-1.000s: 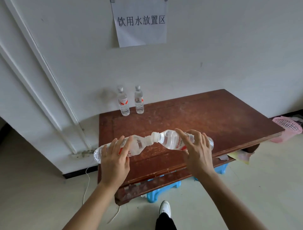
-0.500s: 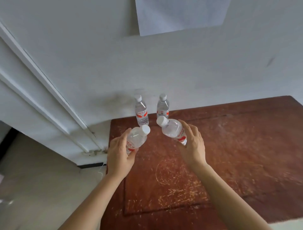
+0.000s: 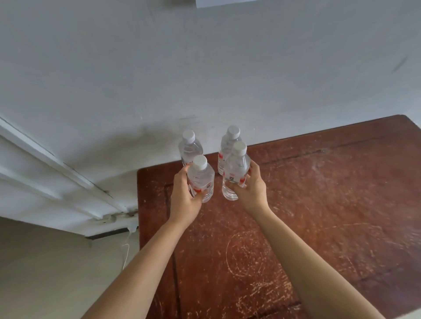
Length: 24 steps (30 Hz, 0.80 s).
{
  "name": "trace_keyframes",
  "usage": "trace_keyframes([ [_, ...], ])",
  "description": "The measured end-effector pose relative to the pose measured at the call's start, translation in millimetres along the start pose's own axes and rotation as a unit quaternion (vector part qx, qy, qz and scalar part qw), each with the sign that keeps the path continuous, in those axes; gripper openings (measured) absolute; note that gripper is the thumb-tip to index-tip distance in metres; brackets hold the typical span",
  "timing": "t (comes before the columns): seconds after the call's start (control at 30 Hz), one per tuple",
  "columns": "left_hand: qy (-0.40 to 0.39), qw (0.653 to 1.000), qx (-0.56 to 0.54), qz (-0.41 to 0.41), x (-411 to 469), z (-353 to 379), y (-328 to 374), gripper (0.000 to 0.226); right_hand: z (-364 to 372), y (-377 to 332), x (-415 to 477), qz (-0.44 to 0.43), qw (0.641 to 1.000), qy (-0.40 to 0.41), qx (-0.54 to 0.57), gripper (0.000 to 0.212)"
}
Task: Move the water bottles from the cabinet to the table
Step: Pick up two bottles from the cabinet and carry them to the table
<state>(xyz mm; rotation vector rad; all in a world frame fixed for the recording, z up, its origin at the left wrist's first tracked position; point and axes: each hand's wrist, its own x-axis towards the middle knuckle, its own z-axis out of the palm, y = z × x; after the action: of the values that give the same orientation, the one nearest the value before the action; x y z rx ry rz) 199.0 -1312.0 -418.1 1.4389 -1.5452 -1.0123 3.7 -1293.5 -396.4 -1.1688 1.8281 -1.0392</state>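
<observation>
Two clear water bottles with white caps and red labels stand upright near the back left corner of the scratched brown table. My left hand grips the left one around its middle. My right hand grips the right one the same way. Whether their bases touch the tabletop I cannot tell. Just behind them, against the wall, stand two more such bottles: one back left, one back right, partly hidden by the held bottles.
A white wall rises right behind the table, with the bottom edge of a paper sheet at the top. A white door frame runs diagonally at the left. A thin white cable hangs by the table's left edge over the pale floor.
Both hands have turned their bottles from tilted, caps pointing inward, to upright and lowered them in front of the two standing bottles. The view has moved closer over the table.
</observation>
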Motion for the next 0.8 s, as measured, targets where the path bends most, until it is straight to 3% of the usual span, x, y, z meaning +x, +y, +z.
trace_keyframes([
  [0.17, -0.047, 0.998, 0.045, 0.024, 9.7, -2.8, 5.3, 0.082, 9.4, 12.1, 5.4, -0.006, 0.998, -0.057, -0.003, 0.086],
  [0.3, -0.063, 0.994, 0.086, 0.015, 0.4, -12.1, 11.7, 0.092, 5.5, 5.9, -7.1, -0.071, 0.988, -0.093, -0.101, 0.088],
  [0.43, -0.023, 0.988, 0.152, 0.016, -21.0, -35.6, 39.1, 0.087, -12.8, -21.3, -22.8, -0.161, 0.972, -0.049, -0.163, 0.082],
  [0.53, 0.053, 0.972, 0.221, 0.057, -42.4, -65.0, 69.7, 0.079, -28.7, -58.8, -28.3, -0.293, 0.945, 0.024, -0.144, 0.063],
  [0.63, 0.186, 0.928, 0.305, 0.109, -69.0, -108.4, 95.3, 0.062, -22.8, -103.8, -36.2, -0.394, 0.910, 0.073, -0.111, 0.055],
  [0.8, 0.356, 0.849, 0.389, 0.026, -171.2, -183.9, 113.4, 0.056, 55.8, -149.3, -83.5, -0.517, 0.848, -0.049, -0.108, 0.060],
])
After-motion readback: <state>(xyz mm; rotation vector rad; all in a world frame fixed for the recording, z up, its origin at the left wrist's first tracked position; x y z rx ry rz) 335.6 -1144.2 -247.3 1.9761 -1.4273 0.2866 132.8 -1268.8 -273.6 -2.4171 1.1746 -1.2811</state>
